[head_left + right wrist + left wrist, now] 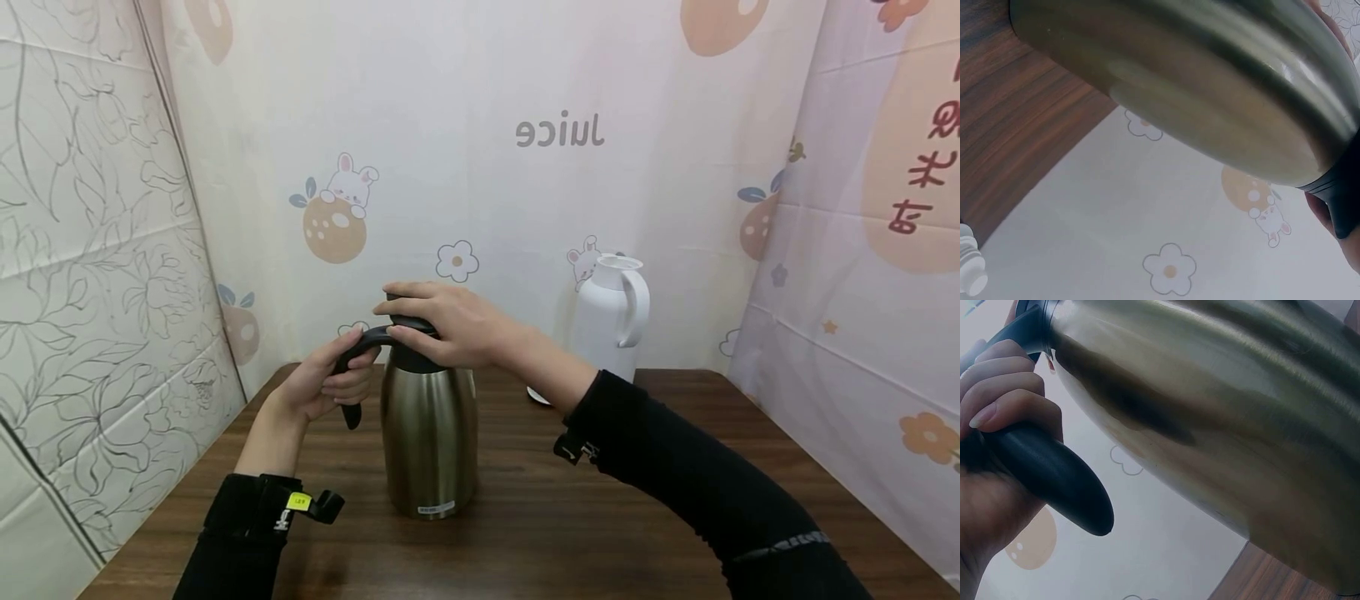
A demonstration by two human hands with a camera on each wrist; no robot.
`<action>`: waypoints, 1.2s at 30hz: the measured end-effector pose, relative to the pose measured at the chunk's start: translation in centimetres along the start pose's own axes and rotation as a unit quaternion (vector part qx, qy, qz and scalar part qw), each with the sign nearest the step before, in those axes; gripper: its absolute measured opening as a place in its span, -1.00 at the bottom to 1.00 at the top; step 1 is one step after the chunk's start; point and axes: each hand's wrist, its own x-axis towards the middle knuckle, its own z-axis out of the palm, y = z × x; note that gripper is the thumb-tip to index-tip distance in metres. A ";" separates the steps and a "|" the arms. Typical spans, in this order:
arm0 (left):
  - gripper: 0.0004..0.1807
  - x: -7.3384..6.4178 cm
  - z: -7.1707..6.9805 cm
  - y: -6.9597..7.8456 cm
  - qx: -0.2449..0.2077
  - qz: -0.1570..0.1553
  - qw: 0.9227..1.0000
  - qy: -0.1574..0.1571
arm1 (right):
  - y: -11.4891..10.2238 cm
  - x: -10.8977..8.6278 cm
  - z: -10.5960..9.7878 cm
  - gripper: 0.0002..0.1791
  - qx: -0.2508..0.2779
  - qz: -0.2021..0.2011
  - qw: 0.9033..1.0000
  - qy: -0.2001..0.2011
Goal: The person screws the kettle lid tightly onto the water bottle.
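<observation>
A brushed gold-steel thermos jug (430, 442) stands upright on the table, its black collar and handle (351, 414) at the top and left. My left hand (318, 379) grips that handle, fingers wrapped round it, as the left wrist view also shows on the black handle (1054, 478). Over the jug's top, my right hand (461, 321) holds the black lid (412, 323), thumb on the near side and fingers across the far side. Much of the lid is hidden under this hand. In the right wrist view only the jug body (1197, 81) and black collar (1344, 187) show well.
Behind my right forearm stands a white jug (603, 321) with a side handle and open-looking top. A small white ribbed piece (971, 265) lies near it, partly cut off. The brown wood table (570, 517) is bordered by printed curtains (480, 183) at back and sides.
</observation>
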 end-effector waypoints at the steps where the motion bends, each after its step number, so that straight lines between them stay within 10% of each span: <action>1: -0.48 0.0 0.0 0.0 0.000 0.000 1.000 0.000 | -0.1 0.0 0.0 -0.52 -0.003 0.002 1.000 0.001; 16: -0.47 -0.1 0.2 0.2 0.010 0.001 1.000 0.005 | -2.6 0.4 0.3 -0.51 -0.064 0.105 0.992 -0.005; 30: -0.47 -0.3 0.2 0.0 0.016 -0.014 0.999 0.035 | -5.3 1.4 1.2 -0.53 -0.173 0.218 0.960 0.018; 36: -0.47 -0.3 0.2 0.1 0.017 -0.011 0.999 0.031 | -4.8 1.2 1.0 -0.52 -0.150 0.205 0.967 0.012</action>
